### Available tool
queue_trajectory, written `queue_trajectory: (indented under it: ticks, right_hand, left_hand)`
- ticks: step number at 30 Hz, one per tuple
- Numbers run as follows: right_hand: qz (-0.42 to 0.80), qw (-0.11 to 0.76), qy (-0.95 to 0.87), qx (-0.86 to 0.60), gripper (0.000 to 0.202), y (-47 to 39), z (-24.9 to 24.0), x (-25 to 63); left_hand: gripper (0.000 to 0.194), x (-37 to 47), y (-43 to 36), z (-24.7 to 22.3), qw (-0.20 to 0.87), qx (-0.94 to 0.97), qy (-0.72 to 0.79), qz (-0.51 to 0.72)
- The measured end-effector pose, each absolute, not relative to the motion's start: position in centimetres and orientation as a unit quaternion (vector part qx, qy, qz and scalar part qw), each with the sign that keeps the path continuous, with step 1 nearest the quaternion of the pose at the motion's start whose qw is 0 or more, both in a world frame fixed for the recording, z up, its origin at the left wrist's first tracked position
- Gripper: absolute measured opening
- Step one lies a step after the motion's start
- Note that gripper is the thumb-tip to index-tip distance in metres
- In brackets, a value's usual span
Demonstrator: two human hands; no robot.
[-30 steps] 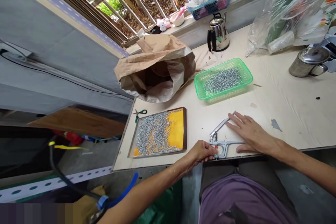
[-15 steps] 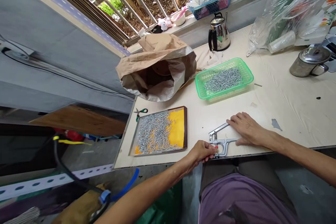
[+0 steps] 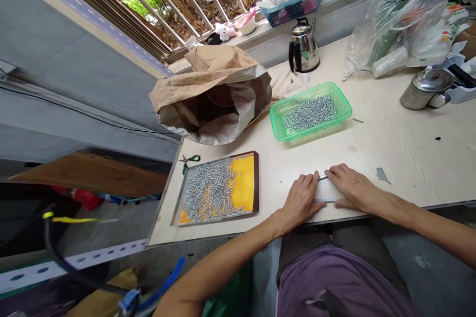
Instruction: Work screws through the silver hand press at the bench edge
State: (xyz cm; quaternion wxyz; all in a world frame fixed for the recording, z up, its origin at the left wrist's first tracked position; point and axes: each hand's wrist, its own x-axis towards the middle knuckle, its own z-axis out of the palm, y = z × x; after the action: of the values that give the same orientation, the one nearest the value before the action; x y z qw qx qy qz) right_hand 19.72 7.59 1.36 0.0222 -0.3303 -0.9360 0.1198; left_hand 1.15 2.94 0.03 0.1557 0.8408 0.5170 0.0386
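Silver hand pliers lie at the table's front edge, largely covered by both hands; the two handles show in the gap between them. My left hand is wrapped over the head end, which it hides. Around the handle ends my right hand is curled, fingers on the upper handle and thumb by the lower one. To the left, a shallow tray with a yellow lining holds many small silver metal pins. Farther back stands a green plastic basket with more such pins in it.
A large open brown paper bag stands behind the tray. Scissors lie at the table's left edge. Along the back are a steel kettle and a clear plastic bag; a lidded metal mug stands to the right.
My left hand has moved from pinching at the pliers' head to wrapping over it. My right hand stays on the handles. The view has shifted slightly.
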Motion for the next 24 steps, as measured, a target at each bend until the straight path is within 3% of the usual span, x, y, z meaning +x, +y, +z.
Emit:
queue_trajectory:
  ticks: [2,6,8,12,14,16,18,22,24]
  right_hand:
    - [0.108,0.015,-0.938,-0.328,0.052,7.6,1.3,20.0]
    - [0.083,0.052,-0.947,-0.305,0.008,7.6,0.4,19.9]
    - [0.077,0.069,-0.947,-0.306,0.017,7.6,0.0,19.8]
    - [0.074,0.065,-0.94,-0.327,0.018,8.2,-0.1,19.7]
    - [0.084,0.072,-0.939,-0.327,0.014,8.8,0.3,20.0]
    - [0.111,0.085,-0.942,-0.304,0.035,9.5,0.6,20.5]
    - [0.141,0.089,-0.947,-0.274,0.043,10.4,0.8,20.8]
    - [0.119,0.062,-0.944,-0.3,0.017,12.3,0.8,20.3]
    - [0.086,0.039,-0.94,-0.327,0.018,13.2,1.0,19.5]
  left_hand:
    - [0.062,1.4,3.1,0.4,0.155,0.84,0.519,0.019]
    - [0.021,2.2,3.4,0.5,0.151,0.838,0.524,0.009]
    - [0.013,2.3,3.8,0.2,0.142,0.833,0.535,0.02]
    - [0.016,2.3,4.3,-0.3,0.123,0.83,0.542,0.045]
    - [0.028,2.4,3.9,-0.6,0.103,0.824,0.554,0.066]
    - [0.035,2.8,2.9,-1.1,0.073,0.82,0.558,0.104]
    - [0.034,3.4,1.6,-1.8,0.051,0.826,0.542,0.146]
    - [0.034,4.9,-1.0,-3.2,0.078,0.827,0.519,0.202]
    - [0.033,5.3,-1.6,-3.5,0.104,0.818,0.521,0.222]
